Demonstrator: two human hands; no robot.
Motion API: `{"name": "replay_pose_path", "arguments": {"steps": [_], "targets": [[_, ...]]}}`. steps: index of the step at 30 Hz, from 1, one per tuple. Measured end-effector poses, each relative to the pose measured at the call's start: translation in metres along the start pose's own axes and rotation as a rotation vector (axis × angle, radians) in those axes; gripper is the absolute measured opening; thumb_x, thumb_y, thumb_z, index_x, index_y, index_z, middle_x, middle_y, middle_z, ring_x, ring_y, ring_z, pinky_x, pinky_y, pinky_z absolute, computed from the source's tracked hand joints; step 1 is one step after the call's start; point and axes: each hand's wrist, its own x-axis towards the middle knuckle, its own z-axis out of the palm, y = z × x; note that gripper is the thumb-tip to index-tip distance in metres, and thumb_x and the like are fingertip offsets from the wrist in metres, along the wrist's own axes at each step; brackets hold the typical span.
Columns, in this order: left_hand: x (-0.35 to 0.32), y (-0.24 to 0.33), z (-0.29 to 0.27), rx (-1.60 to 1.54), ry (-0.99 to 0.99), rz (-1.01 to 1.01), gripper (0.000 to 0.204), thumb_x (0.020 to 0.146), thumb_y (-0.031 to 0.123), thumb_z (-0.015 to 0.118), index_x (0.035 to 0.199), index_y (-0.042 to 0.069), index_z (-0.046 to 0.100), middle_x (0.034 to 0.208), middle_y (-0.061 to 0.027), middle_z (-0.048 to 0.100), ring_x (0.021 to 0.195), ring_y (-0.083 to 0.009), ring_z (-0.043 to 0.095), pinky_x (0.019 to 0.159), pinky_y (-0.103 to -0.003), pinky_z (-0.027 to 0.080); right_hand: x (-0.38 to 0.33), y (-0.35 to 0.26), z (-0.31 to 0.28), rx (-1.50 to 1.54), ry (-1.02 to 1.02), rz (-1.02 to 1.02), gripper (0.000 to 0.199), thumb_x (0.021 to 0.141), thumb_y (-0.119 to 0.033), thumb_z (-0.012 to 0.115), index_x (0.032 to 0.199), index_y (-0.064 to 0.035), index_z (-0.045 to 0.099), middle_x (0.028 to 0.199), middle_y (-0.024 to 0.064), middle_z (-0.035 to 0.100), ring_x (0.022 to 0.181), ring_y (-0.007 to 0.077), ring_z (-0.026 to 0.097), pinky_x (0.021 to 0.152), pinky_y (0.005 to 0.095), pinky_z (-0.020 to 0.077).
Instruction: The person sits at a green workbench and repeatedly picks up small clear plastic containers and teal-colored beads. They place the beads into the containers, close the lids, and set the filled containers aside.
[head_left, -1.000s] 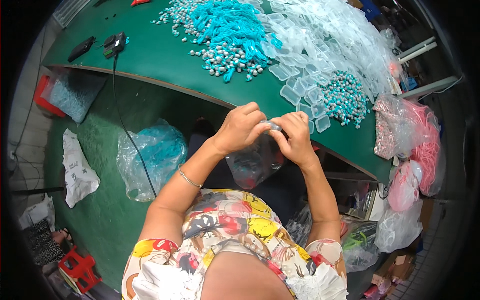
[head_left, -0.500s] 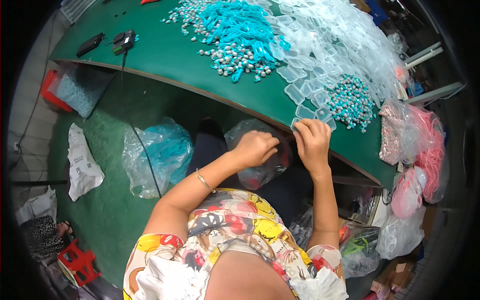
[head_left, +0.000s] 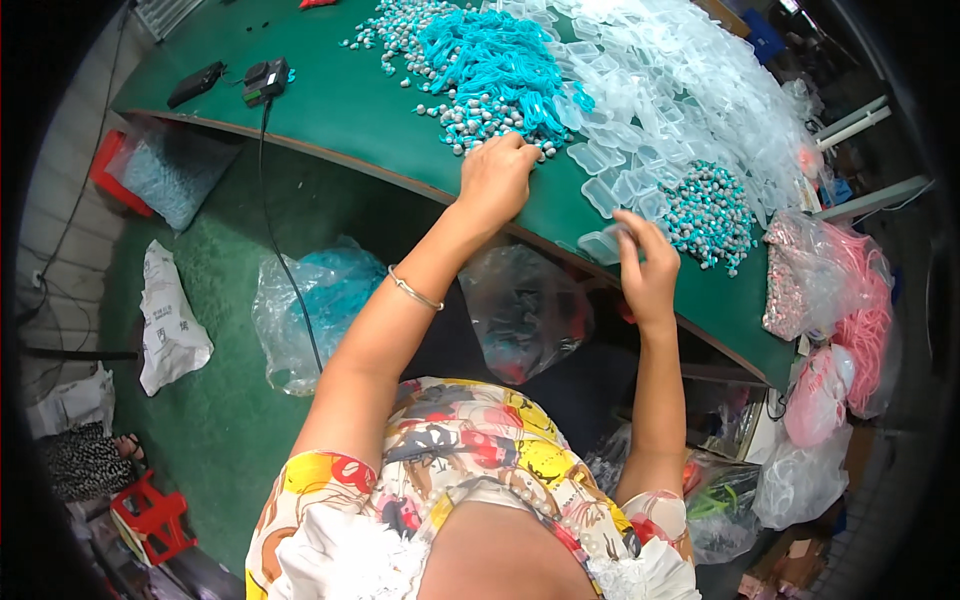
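My left hand [head_left: 497, 180] reaches over the table edge to a pile of turquoise cords [head_left: 497, 65] with grey-white beads [head_left: 480, 118] at their ends. Its fingers are curled closed among the nearest beads, and what they pinch is hidden. At the table's front edge my right hand [head_left: 650, 265] has its thumb and forefinger at the side of a small clear plastic box [head_left: 600, 246], apparently gripping it. Just beyond that hand lies a heap of small turquoise-and-grey beaded pieces [head_left: 708, 215]. More clear boxes [head_left: 605, 155] lie between the two heaps.
A large mound of clear plastic boxes [head_left: 700, 90] covers the table's far right. A black device with a cable [head_left: 265, 80] and a dark case [head_left: 196, 84] lie at left. Pink cords [head_left: 860, 300] hang in bags at the right edge. Bags [head_left: 525, 310] stand below the table.
My left hand has moved forward from in front of my body to the beads at the pile. My right hand has shifted slightly right and back, with the box still by its fingertips.
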Motion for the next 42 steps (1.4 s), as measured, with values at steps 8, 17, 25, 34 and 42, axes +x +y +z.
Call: {"name": "replay_pose_path", "arguments": {"steps": [8,17,25,34,42], "targets": [[0.014,-0.001,-0.01,0.072,-0.197,0.056,0.01,0.081,0.004,0.061,0.088,0.006,0.068,0.089,-0.0142,0.065,0.085,-0.0354,0.065,0.071,-0.047,0.052,0.04,0.018,0.037,-0.152,-0.194,0.003,0.029,0.085,-0.007,0.067,0.114,-0.0049,0.063,0.096,0.0169,0.067,0.084,0.0334,0.067,0.074,0.0407,0.0528],[-0.008,0.004,-0.03,-0.243,-0.134,-0.056,0.013,0.081,0.005,0.064,0.093,0.002,0.067,0.089,-0.0176,0.068,0.083,-0.0378,0.066,0.074,-0.046,0.052,0.044,0.013,0.06,-0.422,0.022,-0.235,0.027,0.085,-0.017,0.068,0.111,-0.0093,0.063,0.101,0.0085,0.066,0.091,0.0292,0.062,0.078,0.0423,0.0463],[-0.019,0.018,-0.037,-0.544,-0.211,-0.187,0.015,0.081,0.007,0.071,0.095,0.003,0.068,0.084,-0.0103,0.066,0.069,-0.0232,0.062,0.065,-0.035,0.05,0.019,0.083,-0.063,-0.631,0.05,0.162,0.009,0.082,-0.013,0.069,0.091,-0.0126,0.072,0.088,0.0082,0.068,0.086,0.032,0.063,0.073,0.0438,0.0483],[-0.019,0.023,-0.032,-0.493,-0.353,-0.157,0.015,0.08,0.01,0.072,0.093,0.003,0.07,0.089,-0.0116,0.062,0.078,-0.028,0.062,0.072,-0.039,0.05,0.019,0.071,-0.068,-0.677,-0.162,0.193,0.018,0.079,-0.022,0.076,0.095,-0.0143,0.073,0.098,0.0038,0.066,0.1,0.0268,0.06,0.082,0.0449,0.0428],[-0.023,0.021,-0.025,-0.463,-0.321,-0.128,0.015,0.08,0.011,0.072,0.092,0.004,0.069,0.094,-0.0122,0.062,0.086,-0.0314,0.063,0.076,-0.041,0.05,-0.023,0.033,-0.05,-0.631,-0.096,0.082,0.033,0.077,-0.025,0.078,0.104,-0.0101,0.068,0.103,0.0066,0.065,0.101,0.0299,0.06,0.085,0.0431,0.0449]]}}
